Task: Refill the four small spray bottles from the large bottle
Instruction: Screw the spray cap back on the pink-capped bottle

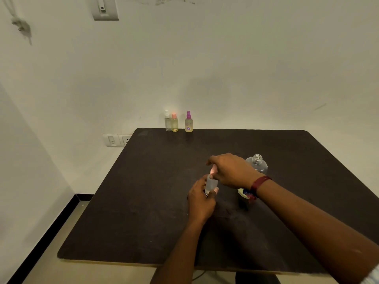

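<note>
A small clear spray bottle point(211, 183) stands near the middle of the dark table point(143, 201). My left hand point(201, 199) grips its body from the near side. My right hand point(229, 171) reaches over and pinches its pinkish spray top point(213, 170). The large clear bottle point(257, 163) stands uncapped just behind my right hand, partly hidden by it. Three more small spray bottles stand at the far table edge: a white-topped one point(168, 121), an orange-topped one point(174, 122) and a purple-topped one point(188, 122).
A round white and blue lid-like thing point(244, 194) lies on the table under my right wrist, partly hidden. A white wall runs right behind the table, with a socket panel point(117, 140) low at the left. The floor shows to the left and front.
</note>
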